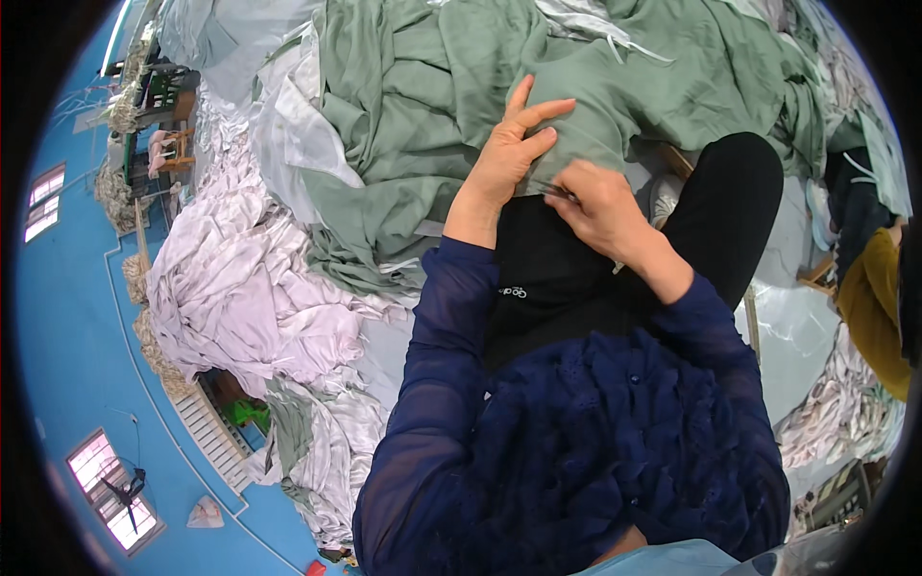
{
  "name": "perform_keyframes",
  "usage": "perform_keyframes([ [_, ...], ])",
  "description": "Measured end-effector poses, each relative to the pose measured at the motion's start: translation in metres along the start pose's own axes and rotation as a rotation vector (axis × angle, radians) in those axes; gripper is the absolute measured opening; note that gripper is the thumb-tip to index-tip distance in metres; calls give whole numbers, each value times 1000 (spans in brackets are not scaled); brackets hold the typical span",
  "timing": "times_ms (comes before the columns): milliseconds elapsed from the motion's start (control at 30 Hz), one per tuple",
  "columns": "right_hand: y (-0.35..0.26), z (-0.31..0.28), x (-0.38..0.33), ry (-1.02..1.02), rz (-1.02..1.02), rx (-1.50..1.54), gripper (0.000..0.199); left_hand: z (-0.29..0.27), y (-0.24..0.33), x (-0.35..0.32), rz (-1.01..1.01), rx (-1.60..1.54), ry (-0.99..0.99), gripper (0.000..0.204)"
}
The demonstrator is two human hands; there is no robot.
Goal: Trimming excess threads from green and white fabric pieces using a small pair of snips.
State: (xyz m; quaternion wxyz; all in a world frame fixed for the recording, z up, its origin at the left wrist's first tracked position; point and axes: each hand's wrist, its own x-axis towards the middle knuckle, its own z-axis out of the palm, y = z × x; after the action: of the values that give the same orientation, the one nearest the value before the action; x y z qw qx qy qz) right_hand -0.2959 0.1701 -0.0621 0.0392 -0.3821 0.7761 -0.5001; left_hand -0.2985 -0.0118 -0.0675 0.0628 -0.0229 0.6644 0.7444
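A large sage-green cloth [423,106] lies bunched across my lap and beyond my knees. My left hand [504,154] rests on it with fingers and thumb stretched apart, holding nothing visible. Close beside it, my right hand [605,211] is closed around small metal thread snips [549,188], whose narrow tips point left toward the cloth's near edge. The rest of the snips is hidden in my fist. Below the cloth edge shows my black trouser leg [547,259].
Pale pink satiny fabric [259,278] is heaped at my left, with white and green pieces [331,432] nearer me. At the right sits another person in a mustard garment [876,298], beside more piled cloth [840,403]. A wooden stool [178,149] stands at far left.
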Motion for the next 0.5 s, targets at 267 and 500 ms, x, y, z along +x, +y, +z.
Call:
perform_keyframes([
  [267,-14,-18,-7,30,139,287,6,2,3,2,10,37,-31,40],
  [500,-8,15,6,123,81,-38,22,7,7,3,-138,-256,-46,39],
])
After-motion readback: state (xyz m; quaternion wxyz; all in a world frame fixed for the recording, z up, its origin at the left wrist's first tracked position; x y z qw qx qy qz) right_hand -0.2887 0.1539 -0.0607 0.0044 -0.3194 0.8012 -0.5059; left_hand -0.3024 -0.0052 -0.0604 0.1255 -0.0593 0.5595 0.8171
